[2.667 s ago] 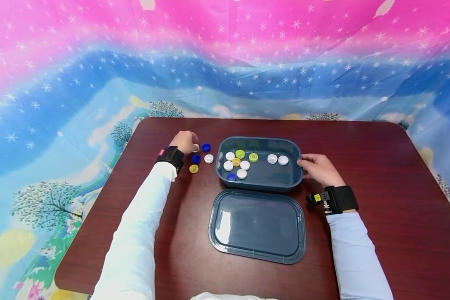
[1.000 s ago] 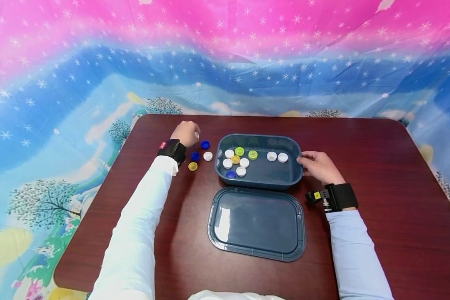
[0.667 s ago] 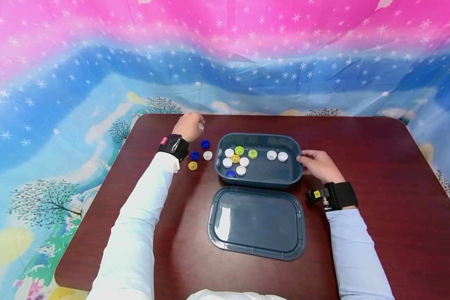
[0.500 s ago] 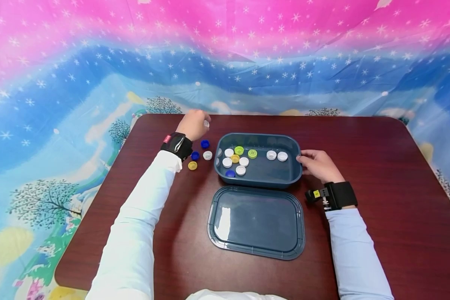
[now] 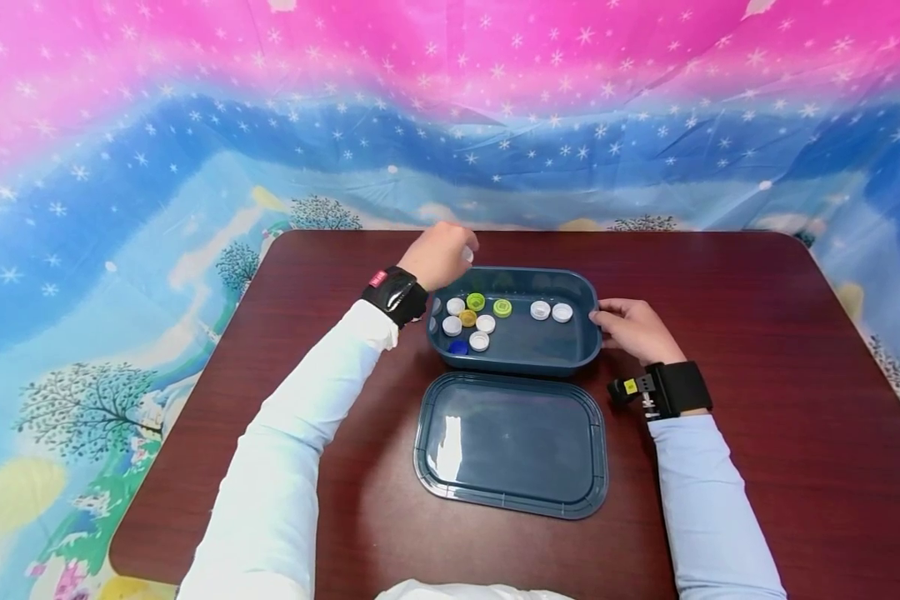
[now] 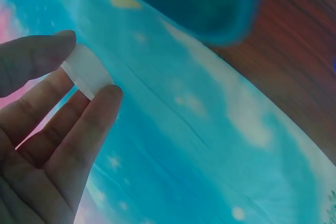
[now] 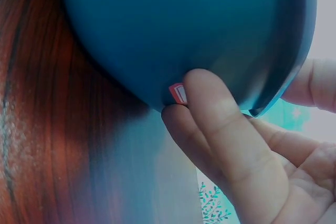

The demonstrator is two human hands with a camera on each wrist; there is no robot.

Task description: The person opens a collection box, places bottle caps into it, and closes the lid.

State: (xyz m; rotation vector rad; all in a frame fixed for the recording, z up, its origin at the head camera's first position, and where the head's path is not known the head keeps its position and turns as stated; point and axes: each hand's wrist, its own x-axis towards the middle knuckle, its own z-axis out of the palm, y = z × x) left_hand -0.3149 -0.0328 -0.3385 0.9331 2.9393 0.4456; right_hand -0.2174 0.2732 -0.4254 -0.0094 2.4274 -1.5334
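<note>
In the head view my left hand (image 5: 439,257) is at the back left corner of a dark blue-grey plastic box (image 5: 547,365). It pinches a white bottle cap (image 6: 89,72) between thumb and fingertips, as the left wrist view shows. Several caps lie on the box floor: white caps (image 5: 540,310), lime-green caps (image 5: 502,308), a yellow cap (image 5: 467,317) and a blue cap (image 5: 457,347). My right hand (image 5: 637,330) grips the right end wall of the box, thumb at the rim and fingers outside, with fingers (image 7: 226,124) against the wall in the right wrist view.
A matching dark lid (image 5: 510,446) lies flat in front of the box on the brown table (image 5: 780,350). My left wrist and sleeve (image 5: 300,400) cover the spot left of the box where loose caps lay. A patterned cloth (image 5: 450,150) hangs behind the table.
My left hand has lifted a white cap from the left of the box and carried it right to the box's back left corner. My right hand has kept its grip.
</note>
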